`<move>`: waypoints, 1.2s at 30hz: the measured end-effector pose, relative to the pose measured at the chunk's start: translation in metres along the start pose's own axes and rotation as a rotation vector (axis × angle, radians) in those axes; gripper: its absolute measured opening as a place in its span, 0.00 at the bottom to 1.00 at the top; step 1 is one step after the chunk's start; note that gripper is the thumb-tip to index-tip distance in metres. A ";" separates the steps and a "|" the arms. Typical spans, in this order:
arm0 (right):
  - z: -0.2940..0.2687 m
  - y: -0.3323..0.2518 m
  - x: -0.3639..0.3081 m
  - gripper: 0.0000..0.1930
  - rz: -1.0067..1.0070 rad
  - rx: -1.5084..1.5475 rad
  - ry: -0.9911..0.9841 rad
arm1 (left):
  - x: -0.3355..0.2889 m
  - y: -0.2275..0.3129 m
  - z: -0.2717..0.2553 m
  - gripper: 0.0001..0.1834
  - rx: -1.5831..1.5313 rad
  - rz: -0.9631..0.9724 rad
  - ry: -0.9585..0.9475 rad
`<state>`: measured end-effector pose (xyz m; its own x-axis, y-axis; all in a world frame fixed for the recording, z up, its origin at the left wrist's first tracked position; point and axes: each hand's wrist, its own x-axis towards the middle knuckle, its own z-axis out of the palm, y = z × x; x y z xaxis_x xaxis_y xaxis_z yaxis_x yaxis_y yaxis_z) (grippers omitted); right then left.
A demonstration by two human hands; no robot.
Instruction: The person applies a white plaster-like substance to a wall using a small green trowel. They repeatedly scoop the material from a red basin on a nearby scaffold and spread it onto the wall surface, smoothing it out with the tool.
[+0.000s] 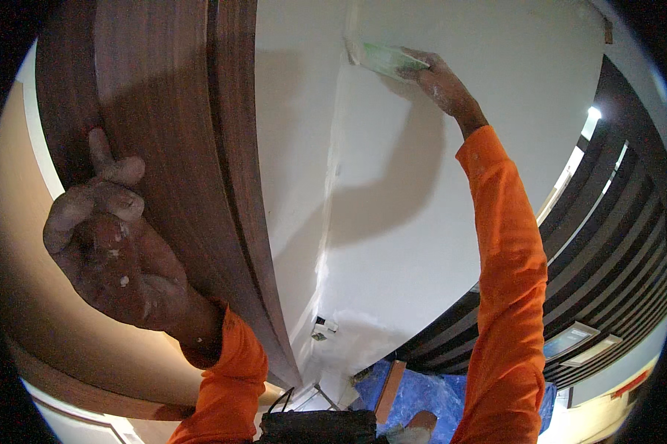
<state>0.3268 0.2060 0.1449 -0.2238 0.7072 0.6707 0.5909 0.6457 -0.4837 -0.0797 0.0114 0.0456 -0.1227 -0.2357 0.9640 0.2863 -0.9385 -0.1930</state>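
My right hand, stretched up and away, grips a flat pale green putty spreader by its right part. The spreader's left edge meets a whitish band of putty along the white wall's inner corner. White smears mark the fingers. At the left, my left hand is raised in front of the dark brown wood panel. Its fingers are curled in, the index finger partly raised, and no object shows in them. White specks dot that palm.
A blue sheet lies below, with a brown wooden strip across it. A black object sits at the lower middle edge. Dark slatted panelling runs along the right. A small wall opening with dark bits is low on the wall.
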 end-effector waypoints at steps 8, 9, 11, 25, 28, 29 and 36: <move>-0.039 -0.011 0.135 0.22 -0.585 -0.211 0.585 | -0.003 0.001 -0.006 0.17 -0.005 0.120 -0.096; -0.031 -0.018 0.153 0.21 -0.569 -0.430 0.552 | 0.001 0.003 -0.011 0.17 0.016 0.133 -0.147; -0.047 -0.047 0.176 0.21 -0.514 -0.931 0.478 | -0.002 0.002 -0.011 0.18 -0.031 0.122 -0.129; -0.047 -0.104 0.293 0.15 -0.438 0.043 -0.157 | -0.012 0.005 -0.003 0.14 -0.142 -0.101 0.055; -0.032 -0.131 0.268 0.18 -0.142 0.198 -0.142 | -0.008 0.008 -0.004 0.12 -0.074 -0.079 0.032; -0.033 -0.131 0.260 0.20 -0.086 0.212 -0.039 | -0.008 0.009 -0.001 0.13 -0.090 -0.085 0.052; -0.136 -0.058 0.199 0.20 -1.164 -1.153 0.219 | -0.004 0.018 0.021 0.14 -0.083 -0.142 0.148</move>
<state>0.3532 0.2706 0.3826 -0.8828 -0.0880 0.4615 0.4454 0.1556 0.8817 -0.0544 0.0003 0.0417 -0.2957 -0.1279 0.9467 0.1778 -0.9811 -0.0770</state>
